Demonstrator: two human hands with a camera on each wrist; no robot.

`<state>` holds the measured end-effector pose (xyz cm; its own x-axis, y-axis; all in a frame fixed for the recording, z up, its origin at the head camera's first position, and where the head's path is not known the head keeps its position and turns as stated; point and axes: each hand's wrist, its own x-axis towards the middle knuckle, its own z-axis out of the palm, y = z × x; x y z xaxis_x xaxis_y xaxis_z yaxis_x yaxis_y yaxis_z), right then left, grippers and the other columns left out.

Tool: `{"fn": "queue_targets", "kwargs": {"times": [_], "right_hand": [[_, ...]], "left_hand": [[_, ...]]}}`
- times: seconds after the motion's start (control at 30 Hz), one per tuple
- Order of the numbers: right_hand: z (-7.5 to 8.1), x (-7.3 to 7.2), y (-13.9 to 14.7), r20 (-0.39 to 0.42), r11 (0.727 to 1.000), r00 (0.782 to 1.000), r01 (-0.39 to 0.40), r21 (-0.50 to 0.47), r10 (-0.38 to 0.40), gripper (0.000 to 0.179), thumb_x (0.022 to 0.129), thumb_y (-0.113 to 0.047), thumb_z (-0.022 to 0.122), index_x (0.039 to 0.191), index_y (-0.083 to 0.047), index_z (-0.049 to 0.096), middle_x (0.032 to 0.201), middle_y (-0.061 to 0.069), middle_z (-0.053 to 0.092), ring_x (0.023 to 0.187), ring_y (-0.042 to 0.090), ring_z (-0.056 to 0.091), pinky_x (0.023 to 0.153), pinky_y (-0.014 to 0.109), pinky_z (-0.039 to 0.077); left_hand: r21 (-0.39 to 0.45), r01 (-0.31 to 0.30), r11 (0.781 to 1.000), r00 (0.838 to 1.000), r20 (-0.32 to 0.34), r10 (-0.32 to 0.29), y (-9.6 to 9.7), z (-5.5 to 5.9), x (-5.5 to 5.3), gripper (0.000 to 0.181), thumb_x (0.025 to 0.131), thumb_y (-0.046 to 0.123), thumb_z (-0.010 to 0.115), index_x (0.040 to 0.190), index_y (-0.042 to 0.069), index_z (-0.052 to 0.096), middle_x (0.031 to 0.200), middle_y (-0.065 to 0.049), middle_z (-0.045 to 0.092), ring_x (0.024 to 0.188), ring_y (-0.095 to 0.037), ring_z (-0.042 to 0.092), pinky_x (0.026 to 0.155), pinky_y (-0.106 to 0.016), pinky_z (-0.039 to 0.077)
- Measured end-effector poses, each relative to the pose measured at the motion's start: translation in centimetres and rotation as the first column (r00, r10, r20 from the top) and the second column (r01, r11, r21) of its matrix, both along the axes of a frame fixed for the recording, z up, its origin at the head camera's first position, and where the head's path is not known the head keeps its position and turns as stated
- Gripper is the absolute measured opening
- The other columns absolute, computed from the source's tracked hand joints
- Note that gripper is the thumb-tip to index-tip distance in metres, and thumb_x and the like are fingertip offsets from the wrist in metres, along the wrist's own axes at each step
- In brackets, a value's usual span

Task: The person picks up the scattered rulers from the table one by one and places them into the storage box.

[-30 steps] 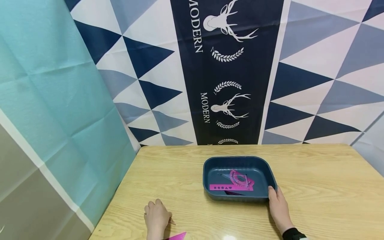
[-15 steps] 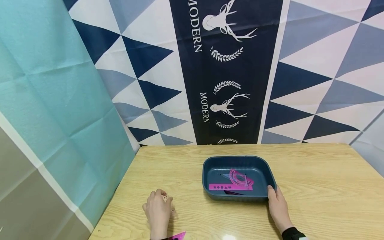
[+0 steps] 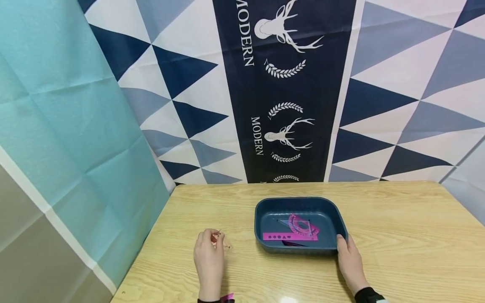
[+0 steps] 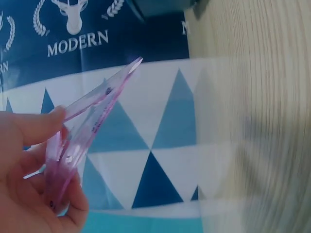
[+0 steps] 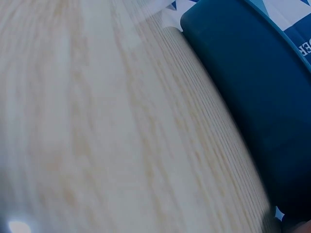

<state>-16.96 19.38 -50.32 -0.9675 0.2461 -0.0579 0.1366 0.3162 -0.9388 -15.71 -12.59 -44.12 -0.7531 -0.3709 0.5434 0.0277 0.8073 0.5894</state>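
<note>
In the head view my left hand (image 3: 209, 259) is raised over the table at left of the bin. Its thumb and fingers pinch a see-through pink set square (image 4: 80, 138), a hollow triangle whose sharp tip points away from the hand in the left wrist view. My right hand (image 3: 350, 263) grips the near right corner of a dark blue rectangular bin (image 3: 299, 251), thumb over the rim. Inside the bin lie a pink ruler (image 3: 289, 236), a pink protractor (image 3: 294, 222), a bluish clear set square (image 3: 283, 223) and a dark flat piece (image 3: 293, 243).
A pink pointed piece (image 3: 228, 296) shows at the bottom edge of the head view, partly hidden by the left sleeve. The wooden table (image 3: 409, 235) reaches back to a patterned cloth (image 3: 288, 92), with a turquoise cloth (image 3: 87, 139) along the left.
My left hand has lifted the set square and moved it away from me and slightly right, toward the bin. My right hand keeps its grip on the bin.
</note>
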Motion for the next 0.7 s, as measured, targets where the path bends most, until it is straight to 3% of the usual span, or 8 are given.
{"fn": "queue_targets", "kwargs": {"times": [0.3, 0.53, 0.7], "right_hand": [[0.0, 0.0, -0.2, 0.017, 1.000, 1.000, 0.008, 0.007, -0.008, 0.059, 0.099, -0.037, 0.018, 0.145, 0.000, 0.013, 0.145, 0.028, 0.018, 0.134, 0.044, 0.014, 0.105, 0.053, 0.014], [0.1, -0.1, 0.0, -0.007, 1.000, 1.000, 0.015, 0.008, -0.014, 0.059, 0.099, -0.036, 0.019, 0.144, 0.002, 0.015, 0.144, 0.030, 0.019, 0.133, 0.045, 0.015, 0.105, 0.054, 0.014], [0.0, 0.1, -0.1, -0.003, 1.000, 1.000, 0.014, 0.008, -0.014, 0.059, 0.099, -0.036, 0.019, 0.144, 0.002, 0.016, 0.144, 0.029, 0.019, 0.133, 0.044, 0.015, 0.105, 0.053, 0.015]], "left_hand": [[0.011, 0.088, 0.996, 0.978, -0.191, -0.084, 1.9, -0.1, -0.2, 0.011, 0.078, 0.008, 0.069, 0.084, 0.007, 0.060, 0.079, 0.000, 0.056, 0.066, -0.008, 0.054, 0.054, -0.022, 0.046], [0.087, 0.166, 0.982, 0.972, -0.185, -0.148, 3.9, 0.1, -0.5, 0.011, 0.084, 0.014, 0.065, 0.083, 0.008, 0.056, 0.081, 0.000, 0.057, 0.070, -0.010, 0.059, 0.061, -0.022, 0.049], [0.074, 0.220, 0.973, 0.963, -0.177, -0.205, 5.2, -0.4, -0.5, 0.008, 0.086, 0.012, 0.061, 0.082, 0.008, 0.055, 0.080, 0.001, 0.056, 0.070, -0.009, 0.059, 0.060, -0.021, 0.049]]}}
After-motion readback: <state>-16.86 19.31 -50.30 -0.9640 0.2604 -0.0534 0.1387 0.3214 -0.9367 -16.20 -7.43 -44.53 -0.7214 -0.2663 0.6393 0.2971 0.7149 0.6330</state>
